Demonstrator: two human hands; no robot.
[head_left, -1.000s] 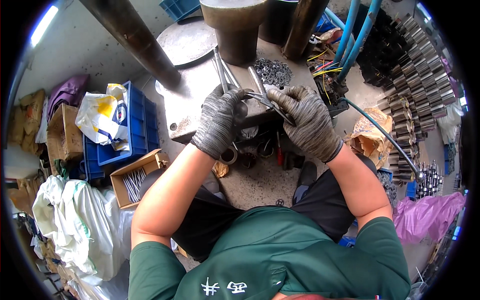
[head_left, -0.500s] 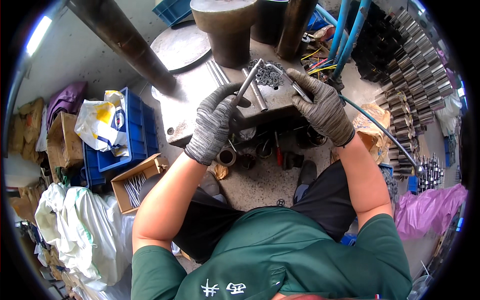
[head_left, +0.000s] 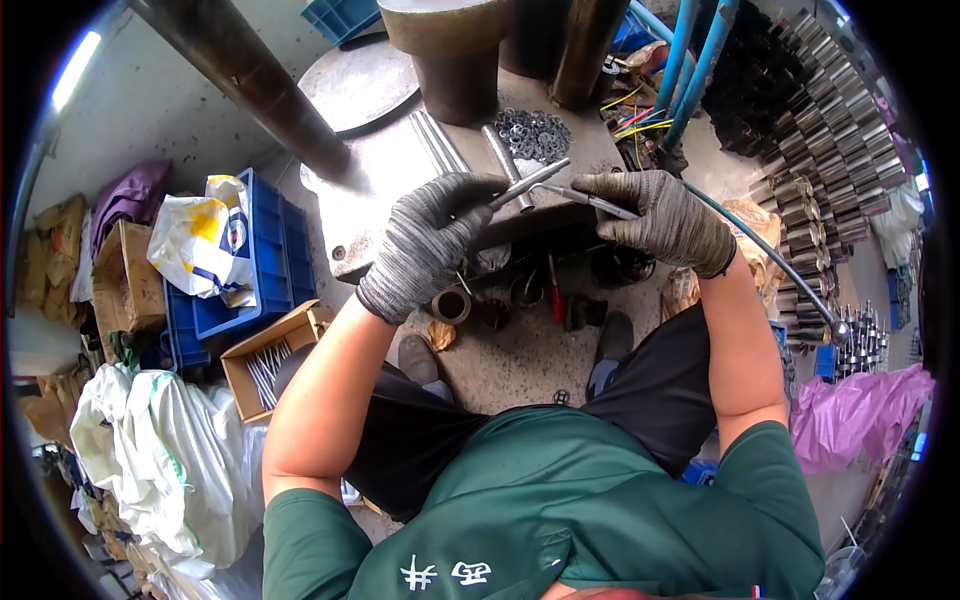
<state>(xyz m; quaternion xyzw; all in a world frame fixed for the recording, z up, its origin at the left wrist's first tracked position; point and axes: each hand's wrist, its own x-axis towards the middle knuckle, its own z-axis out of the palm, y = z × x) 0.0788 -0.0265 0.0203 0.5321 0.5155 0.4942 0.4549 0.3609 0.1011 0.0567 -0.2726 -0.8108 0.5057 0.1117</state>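
Note:
My left hand [head_left: 425, 240], in a grey knit glove, is closed around a slim metal rod [head_left: 535, 180] that slants up to the right. My right hand [head_left: 665, 222], gloved the same way, grips a slim silver tool with a bent tip [head_left: 590, 200]. That tip points left and is at or very near the rod; I cannot tell whether they touch. Beyond the hands, a heap of small dark rings [head_left: 533, 135] lies on the metal worktable [head_left: 365, 215]. A thicker steel tube [head_left: 508, 165] lies beside the heap, with several thin rods [head_left: 437, 142] to its left.
A thick machine column [head_left: 440, 70] and a slanted dark bar [head_left: 250, 80] rise from the table. Blue pipes [head_left: 690, 75] stand at the back right. Left are a blue crate [head_left: 285, 250] and a cardboard box of rods [head_left: 265, 375]. Stacked metal cylinders [head_left: 830, 140] fill the right.
The rod has tipped from steep to flatter, its far end coming down and right. My right hand has moved slightly right and lower, the silver tool turning nearly level.

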